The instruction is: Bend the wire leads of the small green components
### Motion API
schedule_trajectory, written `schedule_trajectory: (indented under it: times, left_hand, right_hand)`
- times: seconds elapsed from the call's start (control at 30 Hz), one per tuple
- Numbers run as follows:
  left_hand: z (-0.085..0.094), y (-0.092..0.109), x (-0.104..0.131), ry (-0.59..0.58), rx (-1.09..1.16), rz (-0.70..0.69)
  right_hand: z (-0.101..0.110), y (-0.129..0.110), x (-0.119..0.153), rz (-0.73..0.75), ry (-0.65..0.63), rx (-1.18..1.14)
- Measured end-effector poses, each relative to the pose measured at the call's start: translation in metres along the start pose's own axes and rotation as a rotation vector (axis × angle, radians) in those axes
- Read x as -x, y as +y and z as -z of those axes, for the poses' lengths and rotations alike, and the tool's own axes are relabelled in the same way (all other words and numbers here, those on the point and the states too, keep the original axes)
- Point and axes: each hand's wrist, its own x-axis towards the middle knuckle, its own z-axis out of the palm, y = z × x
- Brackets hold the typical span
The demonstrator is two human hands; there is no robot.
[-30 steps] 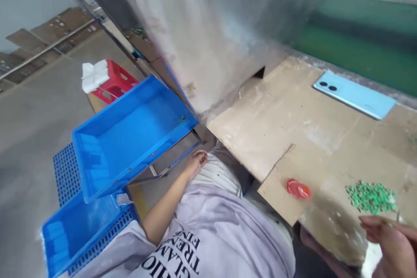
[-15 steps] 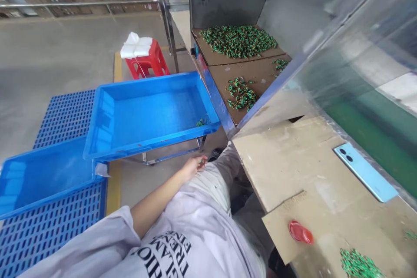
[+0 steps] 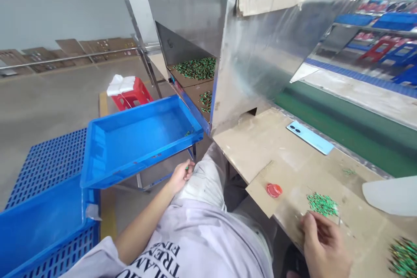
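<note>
My left hand [image 3: 182, 176] rests by my thigh beside the blue tray, its fingers curled around a small green piece [image 3: 186, 168]. Over the near edge of the cardboard-covered table, my right hand [image 3: 322, 243] has its fingers bent together. Whatever it may hold is too small or hidden to make out. Just beyond those fingertips lies a pile of small green pieces [image 3: 322, 203]. A red round lid-like item [image 3: 273, 190] sits left of that pile. At the right edge is another heap of green and copper-coloured pieces [image 3: 404, 256].
A blue tray [image 3: 137, 126] stands on my left, with a few green bits in its corner. Ahead, a metal hood [image 3: 260, 52] covers more green pieces [image 3: 195, 69]. A light-blue phone [image 3: 309, 137] and a white scoop-like item [image 3: 391, 195] lie on the table. A red stool [image 3: 140, 91] stands beyond.
The view has swung to the right, bringing my right hand and the second heap into sight. My left hand stays by my thigh with the green piece.
</note>
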Motion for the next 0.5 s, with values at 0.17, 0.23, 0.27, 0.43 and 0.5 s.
schedule_trajectory:
  times: [0.17, 0.23, 0.27, 0.43, 0.5]
  left_hand:
    - [-0.01, 0.01, 0.019, -0.033, 0.023, -0.095]
    - [-0.012, 0.014, 0.023, -0.037, 0.027, -0.116]
    - [-0.012, 0.016, 0.025, -0.037, 0.026, -0.126]
    - [-0.019, 0.014, 0.028, -0.027, -0.013, -0.149]
    - [-0.023, 0.009, 0.028, -0.025, -0.037, -0.148]
  right_hand:
    - [-0.003, 0.006, -0.003, 0.038, -0.066, -0.1]
    - [-0.002, 0.005, -0.002, 0.052, -0.068, -0.126]
    - [-0.001, 0.005, -0.002, 0.055, -0.066, -0.129]
    - [0.005, 0.013, -0.003, 0.032, -0.079, -0.052]
    - [0.005, 0.021, -0.006, 0.039, -0.093, -0.039]
